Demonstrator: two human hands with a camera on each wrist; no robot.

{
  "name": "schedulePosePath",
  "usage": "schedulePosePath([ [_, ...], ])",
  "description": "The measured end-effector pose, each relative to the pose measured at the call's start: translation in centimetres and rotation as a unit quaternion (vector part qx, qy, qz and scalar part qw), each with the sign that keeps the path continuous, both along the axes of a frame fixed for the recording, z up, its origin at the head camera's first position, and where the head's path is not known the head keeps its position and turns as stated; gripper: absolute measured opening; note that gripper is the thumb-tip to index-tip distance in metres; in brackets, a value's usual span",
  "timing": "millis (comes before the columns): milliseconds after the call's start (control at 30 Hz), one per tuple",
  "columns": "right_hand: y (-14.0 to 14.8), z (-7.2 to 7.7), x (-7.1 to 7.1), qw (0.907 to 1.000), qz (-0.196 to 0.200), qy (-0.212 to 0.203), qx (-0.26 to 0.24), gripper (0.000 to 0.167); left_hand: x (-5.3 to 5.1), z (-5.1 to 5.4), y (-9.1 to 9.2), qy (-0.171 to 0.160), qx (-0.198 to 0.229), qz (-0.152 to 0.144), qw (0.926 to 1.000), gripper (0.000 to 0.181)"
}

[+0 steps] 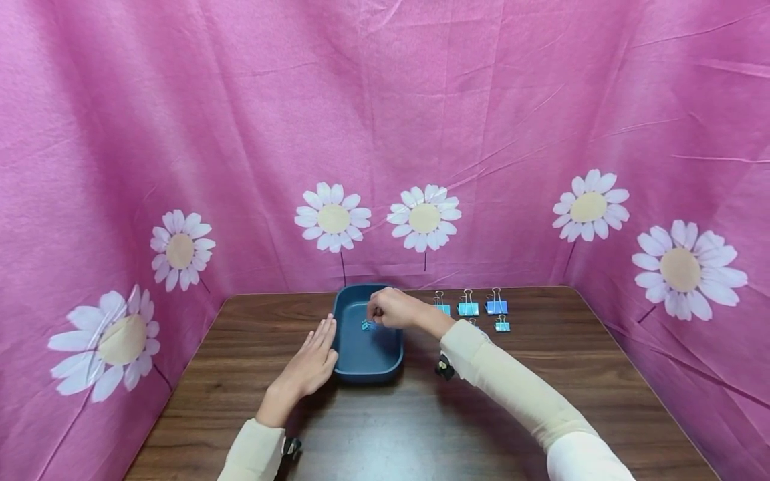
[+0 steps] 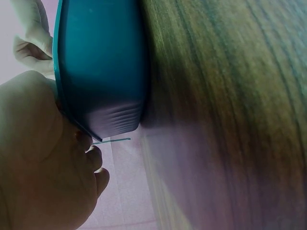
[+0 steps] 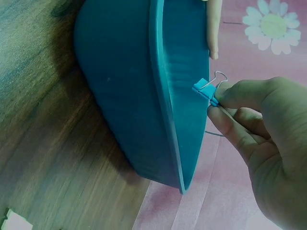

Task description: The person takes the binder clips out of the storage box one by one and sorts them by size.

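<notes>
A dark blue-teal tray (image 1: 368, 374) with a raised rim sits on the wooden table. My left hand (image 1: 309, 361) rests against its left rim with the fingers straight. Over the tray, my right hand (image 1: 394, 308) pinches a small turquoise binder clip (image 3: 205, 90) between thumb and index finger. The right wrist view shows the clip's wire handle sticking up, with the clip at rim height. In the left wrist view, the tray's outer wall (image 2: 103, 57) stands beside my left hand.
Right of the tray, several binder clips stand on the table, among them a teal one (image 1: 468, 307), a blue one (image 1: 496, 306) and a small one (image 1: 502, 325). My right forearm partly covers others. A pink flowered cloth (image 1: 385, 120) hangs behind and at both sides.
</notes>
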State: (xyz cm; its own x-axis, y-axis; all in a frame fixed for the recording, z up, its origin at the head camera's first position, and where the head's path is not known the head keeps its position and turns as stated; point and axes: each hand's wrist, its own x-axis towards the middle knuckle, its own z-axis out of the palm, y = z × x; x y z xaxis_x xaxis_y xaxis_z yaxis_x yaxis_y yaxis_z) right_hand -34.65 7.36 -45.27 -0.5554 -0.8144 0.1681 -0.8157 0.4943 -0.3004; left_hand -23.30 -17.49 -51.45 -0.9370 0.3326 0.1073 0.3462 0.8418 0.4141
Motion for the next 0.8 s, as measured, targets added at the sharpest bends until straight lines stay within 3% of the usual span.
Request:
schedulePosePath([
  [800, 3.3, 1.1, 0.7, 0.9986, -0.027, -0.021, -0.041, 0.015, 0.1, 0.2, 0.0, 0.002, -0.003, 0.0, 1.0, 0.063],
])
